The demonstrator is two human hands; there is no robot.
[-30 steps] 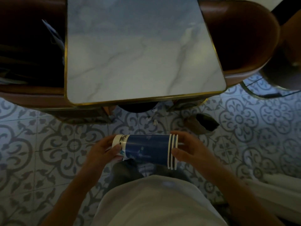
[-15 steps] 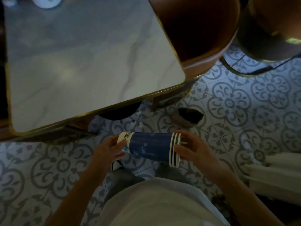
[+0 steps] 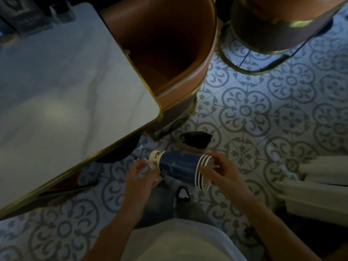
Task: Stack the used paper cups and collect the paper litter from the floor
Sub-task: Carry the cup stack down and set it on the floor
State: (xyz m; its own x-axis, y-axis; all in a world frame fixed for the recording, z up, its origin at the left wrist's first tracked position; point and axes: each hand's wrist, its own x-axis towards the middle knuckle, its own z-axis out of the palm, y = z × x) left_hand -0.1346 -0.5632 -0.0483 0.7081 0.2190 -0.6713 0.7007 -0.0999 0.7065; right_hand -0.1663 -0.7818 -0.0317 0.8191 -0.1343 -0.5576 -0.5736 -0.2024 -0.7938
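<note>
A stack of blue paper cups with white striped rims lies sideways in front of me, above the patterned floor. My right hand grips the rim end of the stack. My left hand is at the stack's white base end, fingers curled around something small and white, blurred. A dark crumpled piece of litter lies on the floor tiles just beyond the cups, near the chair's base. Small white scraps lie under the table's edge.
A marble table with a gold edge fills the left. A brown chair stands behind it, a second chair at the upper right. White fabric lies at the right. A black strap sits by my knees.
My view has swung to the right and closer to the floor. The cup stack tilted, its rim end lower. My left hand slipped from the base end and now curls around something white.
</note>
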